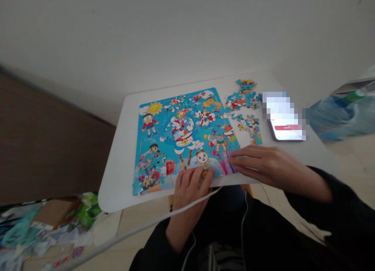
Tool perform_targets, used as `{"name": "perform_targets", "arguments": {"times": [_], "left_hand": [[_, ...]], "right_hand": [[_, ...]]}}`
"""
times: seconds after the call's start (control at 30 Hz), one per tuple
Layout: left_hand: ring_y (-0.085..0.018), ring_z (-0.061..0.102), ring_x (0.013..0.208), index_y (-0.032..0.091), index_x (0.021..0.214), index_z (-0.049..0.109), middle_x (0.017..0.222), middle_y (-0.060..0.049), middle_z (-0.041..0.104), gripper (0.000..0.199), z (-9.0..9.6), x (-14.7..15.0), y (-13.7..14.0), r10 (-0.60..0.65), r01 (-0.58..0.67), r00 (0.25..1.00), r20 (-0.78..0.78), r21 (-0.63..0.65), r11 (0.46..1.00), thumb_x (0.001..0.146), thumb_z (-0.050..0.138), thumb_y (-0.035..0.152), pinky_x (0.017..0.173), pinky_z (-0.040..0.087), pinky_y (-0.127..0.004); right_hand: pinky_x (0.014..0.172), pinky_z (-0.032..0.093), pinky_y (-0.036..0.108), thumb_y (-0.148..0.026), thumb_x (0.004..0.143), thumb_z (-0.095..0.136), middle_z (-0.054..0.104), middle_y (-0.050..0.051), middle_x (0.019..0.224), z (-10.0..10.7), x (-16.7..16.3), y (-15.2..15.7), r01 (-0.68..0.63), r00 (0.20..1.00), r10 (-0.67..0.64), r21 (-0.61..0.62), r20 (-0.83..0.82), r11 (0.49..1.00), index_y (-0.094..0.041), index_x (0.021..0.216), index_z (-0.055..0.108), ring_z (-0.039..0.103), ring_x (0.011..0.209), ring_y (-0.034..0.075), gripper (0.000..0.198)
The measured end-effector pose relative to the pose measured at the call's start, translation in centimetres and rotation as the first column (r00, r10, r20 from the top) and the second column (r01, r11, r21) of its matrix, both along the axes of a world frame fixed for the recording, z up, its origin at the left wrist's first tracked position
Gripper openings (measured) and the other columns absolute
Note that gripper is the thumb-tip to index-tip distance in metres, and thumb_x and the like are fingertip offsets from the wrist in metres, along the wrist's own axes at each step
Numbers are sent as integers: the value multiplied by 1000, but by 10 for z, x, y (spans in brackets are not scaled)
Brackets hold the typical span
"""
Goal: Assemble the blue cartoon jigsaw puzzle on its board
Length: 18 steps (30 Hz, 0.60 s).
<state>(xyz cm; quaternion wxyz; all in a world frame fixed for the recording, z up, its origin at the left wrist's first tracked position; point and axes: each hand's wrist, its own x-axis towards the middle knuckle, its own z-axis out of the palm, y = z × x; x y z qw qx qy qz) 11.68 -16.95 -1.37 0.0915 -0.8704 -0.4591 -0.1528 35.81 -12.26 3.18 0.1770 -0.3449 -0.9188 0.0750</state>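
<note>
A blue jigsaw puzzle (164,142) with cartoon figures lies on the white table (117,157). Its picture is largely joined, with piece seams and some loose-looking pieces across the surface. My left hand (191,185) rests on the puzzle's near edge, fingers laid over the bottom pieces. At the near right corner, my right hand (263,163) reaches in with fingers stretched out and close together, their tips touching the puzzle's edge. Neither hand visibly holds a piece, though the undersides of the fingers are hidden. Loose puzzle pieces (247,101) lie in a cluster right of the puzzle.
A lit phone (285,124) lies right of the loose pieces. A white cable (140,224) crosses in front of my left wrist. A wall (175,40) stands behind the table, and a plastic bag (342,113) is at the right. Bags and a cardboard box (55,212) sit lower left.
</note>
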Motion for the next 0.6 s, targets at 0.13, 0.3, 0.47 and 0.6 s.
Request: {"name": "perform_targets", "arguments": {"times": [0.13, 0.3, 0.47, 0.6], "left_hand": [[-24, 53, 95, 23, 122, 60, 106, -7, 64, 44, 4, 2, 1, 1, -1, 999, -39, -1, 1000, 80, 68, 31, 85, 44, -38], [-25, 51, 112, 25, 134, 50, 122, -5, 61, 47, 5, 12, 7, -53, 52, 998, -46, -19, 998, 89, 55, 39, 100, 38, -42], [-26, 40, 132, 21, 142, 38, 143, -5, 48, 54, -2, 22, 17, -160, 155, 980, -119, -53, 986, 93, 46, 42, 107, 35, -43], [-24, 42, 133, 20, 141, 41, 143, -4, 48, 47, -9, 24, 20, -172, 165, 976, -136, -60, 984, 94, 42, 31, 106, 39, -41]], "right_hand": [[84, 53, 33, -31, 95, 44, 70, 6, 113, 7, 9, 45, 61, 995, -62, 10, 78, 998, -21, 112, 68, 65, 102, 20, 31], [79, 52, 35, -46, 90, 51, 67, 9, 119, -6, -3, 84, 137, 970, -126, -41, 208, 990, -21, 119, 64, 61, 108, 25, 41], [76, 49, 32, -41, 89, 54, 68, 8, 114, -15, -7, 90, 166, 964, -146, -76, 223, 983, -22, 115, 67, 61, 104, 25, 34], [77, 47, 32, -41, 87, 58, 68, 8, 109, -21, -4, 92, 176, 975, -157, -111, 157, 978, -23, 115, 67, 61, 101, 23, 35]]}}
